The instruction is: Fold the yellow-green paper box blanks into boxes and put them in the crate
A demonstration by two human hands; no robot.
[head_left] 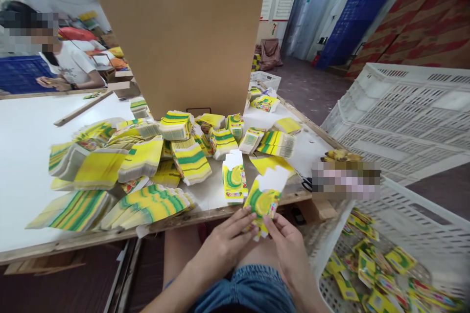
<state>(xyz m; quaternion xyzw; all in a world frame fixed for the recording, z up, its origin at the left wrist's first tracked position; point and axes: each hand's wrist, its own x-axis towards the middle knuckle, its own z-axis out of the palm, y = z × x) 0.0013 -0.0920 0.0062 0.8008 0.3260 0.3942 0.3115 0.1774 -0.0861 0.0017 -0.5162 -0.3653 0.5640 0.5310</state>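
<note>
Both hands share one grip on a yellow carton (262, 201); the left hand (225, 240) has its fingers over the lower left edge, its thumb not clearly seen; the right hand (291, 243) pinches the lower right side, thumb on the printed face. The carton rises from the grip at a tilt, white flaps uppermost, above the near edge of the table (22, 166); a second carton (233, 181) stands just beyond the grip and to its left; stacks of flat cartons (191, 159) spread farther beyond and left; a white crate (422, 205) of packs lies to the grip's right.

The carton looks like thin card, so very light; springy along its creases, perhaps slick on the printed face, and easily dented; the side edges near the creases should bear a light pinch best, while the loose flaps would probably bend if held alone.
</note>
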